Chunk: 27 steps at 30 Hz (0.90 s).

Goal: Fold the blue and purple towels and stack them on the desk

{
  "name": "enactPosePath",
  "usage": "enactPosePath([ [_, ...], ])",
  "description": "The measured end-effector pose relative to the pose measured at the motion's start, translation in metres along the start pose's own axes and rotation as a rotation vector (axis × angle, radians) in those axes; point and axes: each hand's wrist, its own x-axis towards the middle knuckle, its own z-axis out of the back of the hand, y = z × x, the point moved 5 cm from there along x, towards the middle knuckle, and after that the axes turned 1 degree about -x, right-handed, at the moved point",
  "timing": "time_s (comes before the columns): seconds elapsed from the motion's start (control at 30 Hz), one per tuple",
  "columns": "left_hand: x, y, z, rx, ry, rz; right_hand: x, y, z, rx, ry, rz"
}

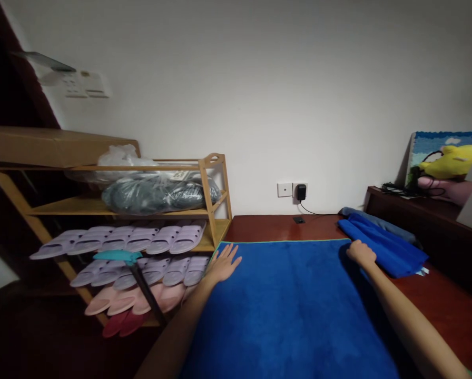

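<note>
A large blue towel with a thin light green edge lies spread over a reddish-brown wooden tabletop. Near its far left corner, my left hand rests flat with the fingers apart. My right hand is closed at the far right corner, its curled fingers gripping the towel's edge there. The fingertips of that hand are hidden from view. Just right of it lies a folded blue cloth, with a greyish-blue cloth behind.
Left of the table stands a wooden shoe rack with rows of lilac slippers, pink slippers and plastic-wrapped items. A black-handled tool with a turquoise head leans before it. A black plug adapter sits in the wall socket.
</note>
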Motion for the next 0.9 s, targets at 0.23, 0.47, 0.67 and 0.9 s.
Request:
enactPosePath([
  [0.23,-0.003,-0.001,0.003,-0.002,-0.011,0.005,-0.001,0.001,0.004,0.033,0.008,0.026],
  [0.47,-0.004,-0.004,0.005,-0.003,-0.014,0.017,-0.025,0.001,0.006,-0.03,-0.182,0.176],
  [0.67,-0.003,-0.003,0.003,0.0,-0.009,0.018,-0.037,0.02,0.002,-0.081,-0.346,0.452],
  [0.9,0.0,-0.001,0.004,-0.018,-0.016,-0.001,-0.013,0.02,-0.036,-0.031,-0.003,0.423],
])
